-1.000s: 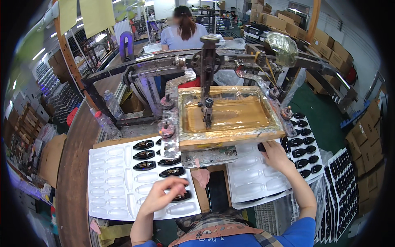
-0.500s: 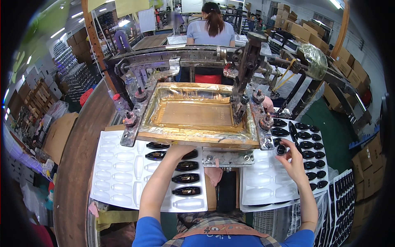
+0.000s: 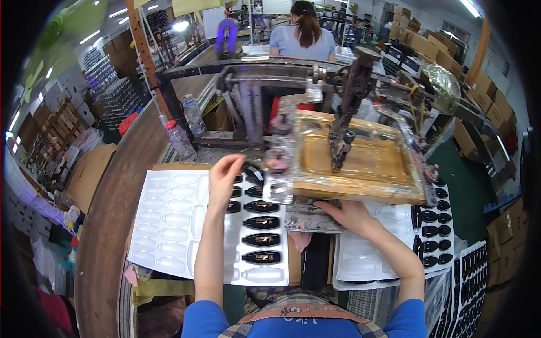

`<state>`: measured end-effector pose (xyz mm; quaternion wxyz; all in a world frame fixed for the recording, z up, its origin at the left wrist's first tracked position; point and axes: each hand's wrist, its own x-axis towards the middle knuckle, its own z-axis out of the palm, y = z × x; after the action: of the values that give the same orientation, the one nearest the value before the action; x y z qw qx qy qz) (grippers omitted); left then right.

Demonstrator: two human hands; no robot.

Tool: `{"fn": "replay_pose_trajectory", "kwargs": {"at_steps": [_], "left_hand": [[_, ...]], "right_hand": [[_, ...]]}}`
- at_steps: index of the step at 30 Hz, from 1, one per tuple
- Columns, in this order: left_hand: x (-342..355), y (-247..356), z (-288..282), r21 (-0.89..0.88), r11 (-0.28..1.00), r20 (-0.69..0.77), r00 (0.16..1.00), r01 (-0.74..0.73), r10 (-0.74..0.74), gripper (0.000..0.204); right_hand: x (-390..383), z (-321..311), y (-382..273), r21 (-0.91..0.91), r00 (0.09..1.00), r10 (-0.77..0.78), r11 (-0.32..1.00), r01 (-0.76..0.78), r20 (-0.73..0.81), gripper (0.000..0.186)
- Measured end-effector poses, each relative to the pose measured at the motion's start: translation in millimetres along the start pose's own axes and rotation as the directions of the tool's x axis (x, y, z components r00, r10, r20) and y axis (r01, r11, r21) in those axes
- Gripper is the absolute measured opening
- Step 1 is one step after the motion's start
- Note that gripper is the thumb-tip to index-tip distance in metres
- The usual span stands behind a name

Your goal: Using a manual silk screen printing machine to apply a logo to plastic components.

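Note:
My left hand (image 3: 224, 176) is raised over the left tray, its fingers pinched on the end of a glossy black bottle (image 3: 253, 173). Below it, a white moulded tray (image 3: 264, 275) holds several black bottles (image 3: 262, 239) with gold print, lying in its hollows. My right hand (image 3: 350, 216) reaches beneath the wooden edge of a screen-printing frame (image 3: 360, 191), thumb at the grey metal bed (image 3: 313, 219). The frame hides its other fingers and anything in them. To its right, a second white tray (image 3: 369, 253) carries several black bottles (image 3: 433, 230).
A dark metal press arm (image 3: 349, 107) stands above the frame. Clear bottles, one with a red cap (image 3: 179, 138), stand behind the left tray. A wooden table (image 3: 104, 225) curves along the left. A person (image 3: 303, 36) sits ahead with their back to me; cardboard boxes (image 3: 414, 42) are stacked far right.
The printing frame has slid right. My left hand has come out from under it, up and left, with a black bottle. My right hand has moved from the right tray to the printing bed.

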<state>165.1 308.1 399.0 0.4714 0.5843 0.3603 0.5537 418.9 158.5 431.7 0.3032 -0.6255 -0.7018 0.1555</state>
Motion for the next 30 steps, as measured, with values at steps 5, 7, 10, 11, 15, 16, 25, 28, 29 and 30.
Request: {"fn": "replay_pose_trajectory", "kwargs": {"at_steps": [5,7,10,11,15,16,25,28,29,30], "left_hand": [[-66.8,-48.3,-97.8,0.177,0.980,-0.261,0.964,0.094,-0.046,0.014],[-86.2,-67.2,-112.8,0.231,0.956,-0.322,0.941,0.183,-0.102,0.015],[-100.8,-94.3,-122.3,0.303,0.915,-0.351,0.924,0.264,-0.150,0.016],[-102.1,-96.5,-123.0,0.302,0.915,-0.354,0.923,0.268,-0.154,0.016],[-103.8,-92.8,-118.2,0.460,0.822,-0.408,0.902,0.336,-0.140,0.015],[-103.0,-89.8,-115.2,0.589,0.745,-0.376,0.922,0.314,-0.091,0.014],[-50.1,-19.1,-10.5,0.495,0.850,-0.049,0.971,-0.181,0.235,0.020],[-20.4,-17.9,33.2,0.582,0.658,0.293,0.878,-0.478,0.378,0.025],[-7.0,-34.8,36.1,0.533,0.535,0.412,0.753,-0.655,0.513,0.029],[-2.7,-33.4,41.0,0.521,0.538,0.418,0.748,-0.663,0.516,0.029]], "right_hand": [[-23.3,-18.3,17.6,0.012,0.998,0.032,0.999,-0.031,-0.053,0.033],[-47.4,-32.9,64.4,-0.060,0.965,0.157,0.983,-0.173,-0.208,0.030],[-61.7,-51.7,125.8,-0.277,0.953,0.206,0.924,-0.264,-0.224,0.030],[-62.1,-54.7,130.5,-0.416,0.963,0.201,0.871,-0.260,-0.182,0.031],[-61.0,-65.3,136.7,-0.585,0.957,0.287,0.782,-0.216,0.031,0.033],[-70.6,-66.3,147.2,-0.651,0.984,0.173,0.741,-0.165,-0.052,0.035],[-74.4,-84.5,99.4,-0.380,0.930,0.205,0.869,-0.316,-0.305,0.048],[-68.8,-76.3,77.2,-0.135,0.916,0.241,0.946,-0.296,-0.320,0.048],[-61.7,-69.7,63.5,0.049,0.924,0.203,0.979,-0.198,-0.323,0.049],[-58.2,-69.0,55.5,0.086,0.942,0.147,0.988,-0.127,-0.302,0.054]]}}
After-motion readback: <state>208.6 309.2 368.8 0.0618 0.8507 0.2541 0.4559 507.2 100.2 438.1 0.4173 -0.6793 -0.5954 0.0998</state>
